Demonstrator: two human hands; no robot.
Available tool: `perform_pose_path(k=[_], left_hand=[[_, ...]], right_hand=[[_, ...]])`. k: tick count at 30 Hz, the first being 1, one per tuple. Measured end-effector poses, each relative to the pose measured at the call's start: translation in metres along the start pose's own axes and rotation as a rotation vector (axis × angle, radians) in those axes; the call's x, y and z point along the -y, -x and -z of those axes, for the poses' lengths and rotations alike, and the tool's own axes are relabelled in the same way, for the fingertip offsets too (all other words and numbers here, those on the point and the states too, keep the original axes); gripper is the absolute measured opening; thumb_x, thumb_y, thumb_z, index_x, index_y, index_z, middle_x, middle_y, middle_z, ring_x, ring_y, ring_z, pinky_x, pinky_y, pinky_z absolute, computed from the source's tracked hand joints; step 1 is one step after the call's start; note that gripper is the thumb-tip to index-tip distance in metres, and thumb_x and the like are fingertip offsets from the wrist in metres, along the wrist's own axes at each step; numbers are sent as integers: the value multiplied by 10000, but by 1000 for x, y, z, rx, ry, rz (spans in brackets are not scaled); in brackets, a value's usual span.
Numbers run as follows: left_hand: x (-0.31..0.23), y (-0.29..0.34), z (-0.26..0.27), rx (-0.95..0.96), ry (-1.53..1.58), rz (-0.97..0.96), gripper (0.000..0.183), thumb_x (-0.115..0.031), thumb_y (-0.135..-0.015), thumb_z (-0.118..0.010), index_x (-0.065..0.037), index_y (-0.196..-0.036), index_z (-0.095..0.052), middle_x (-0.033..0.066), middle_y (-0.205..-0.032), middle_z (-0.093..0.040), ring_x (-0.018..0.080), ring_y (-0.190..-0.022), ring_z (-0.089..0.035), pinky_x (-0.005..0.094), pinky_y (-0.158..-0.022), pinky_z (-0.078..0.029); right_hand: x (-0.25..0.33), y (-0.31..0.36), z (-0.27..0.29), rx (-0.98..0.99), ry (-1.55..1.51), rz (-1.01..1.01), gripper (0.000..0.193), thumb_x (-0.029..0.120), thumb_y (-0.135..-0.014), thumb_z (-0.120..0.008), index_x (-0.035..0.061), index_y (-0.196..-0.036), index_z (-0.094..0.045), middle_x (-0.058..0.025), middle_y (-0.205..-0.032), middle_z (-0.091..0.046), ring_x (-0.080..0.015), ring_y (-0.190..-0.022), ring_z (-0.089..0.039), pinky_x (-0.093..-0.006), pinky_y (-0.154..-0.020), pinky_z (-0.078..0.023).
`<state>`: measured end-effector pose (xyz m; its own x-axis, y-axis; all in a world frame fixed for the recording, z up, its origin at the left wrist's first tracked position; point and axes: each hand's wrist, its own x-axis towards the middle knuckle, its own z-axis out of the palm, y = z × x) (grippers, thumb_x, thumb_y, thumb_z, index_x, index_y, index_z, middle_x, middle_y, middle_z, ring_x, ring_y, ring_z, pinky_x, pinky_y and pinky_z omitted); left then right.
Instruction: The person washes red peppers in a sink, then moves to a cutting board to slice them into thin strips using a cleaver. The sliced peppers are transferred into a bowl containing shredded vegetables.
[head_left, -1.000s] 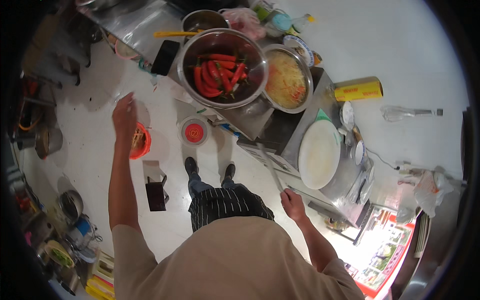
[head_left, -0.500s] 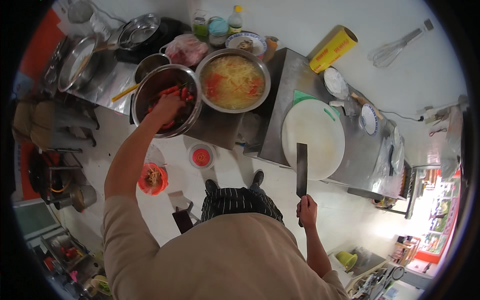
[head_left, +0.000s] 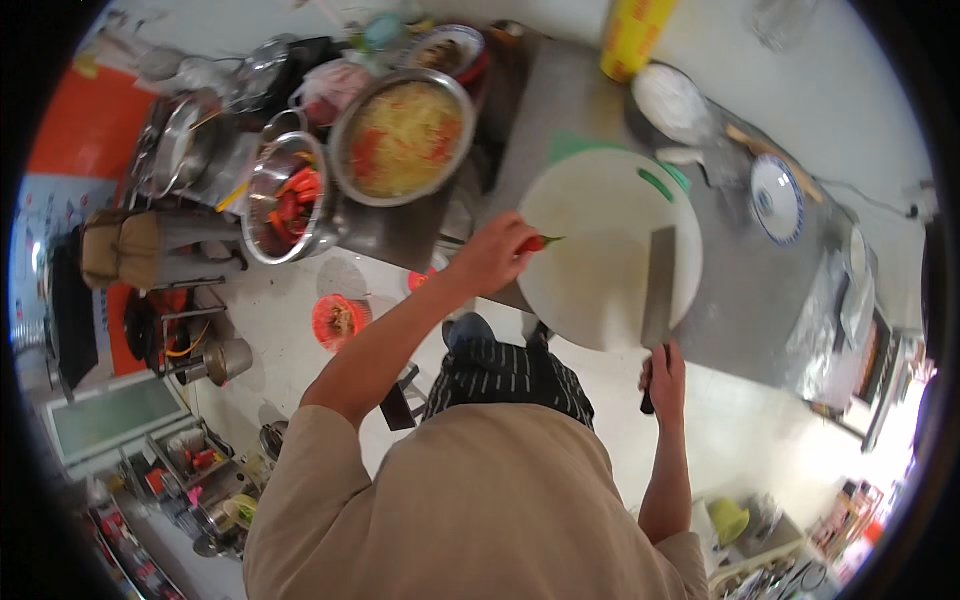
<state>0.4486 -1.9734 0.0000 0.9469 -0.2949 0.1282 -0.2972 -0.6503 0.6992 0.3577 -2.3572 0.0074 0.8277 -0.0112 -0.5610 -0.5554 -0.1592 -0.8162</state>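
Between the fingers of my left hand (head_left: pixel 492 254) is a red chili pepper (head_left: pixel 541 243); its green stem end points right, over the left edge of the round white cutting board (head_left: pixel 590 300). Most of the pepper is hidden in the hand. My right hand (head_left: pixel 664 372) grips the dark handle of a cleaver (head_left: pixel 660 290), whose broad blade lies over the board's right part, pointing away from me. A steel bowl of red chilies (head_left: pixel 292 200) stands to the left, beyond my left forearm.
A large steel basin (head_left: pixel 405 143) of pale shreds in liquid stands left of the board. Beyond the board are a bowl with a white plastic cover (head_left: pixel 672 103) and a blue-rimmed dish (head_left: pixel 777 198). A red basket (head_left: pixel 340 322) sits on the floor.
My left hand has come out of the chili bowl with a pepper and moved right to the board. The cleaver has shifted right, and my view has turned toward the board.
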Motion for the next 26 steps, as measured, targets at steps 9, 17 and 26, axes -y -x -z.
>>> perform_pose_path(k=[9,17,26], left_hand=[[-28,-70,-122,169,30,-139,290,-21,-856,-692,-95,-1136,-693,111,-1119,-647,335,-1048,-595,432,-904,-498],[-27,-81,-128,159,21,-159,321,-1,-846,-689,-99,-1151,-700,97,-1061,-627,329,-996,-580,435,-872,-482],[-26,-80,-130,189,13,-166,354,17,-851,-668,-124,-1174,-702,71,-1081,-623,319,-1016,-574,424,-903,-452]], right_hand=[[15,19,17,-28,-39,-55,316,331,-1098,-456,38,-1124,-570,1,-670,-517,-75,-546,-484,-276,-488,-400],[28,25,-6,109,471,183,184,152,-1036,-447,11,-1121,-528,-266,-1030,-602,-499,-861,-607,-562,-700,-485],[35,24,-7,148,608,202,151,150,-1041,-474,54,-1142,-530,-246,-1162,-593,-495,-860,-632,-548,-714,-524]])
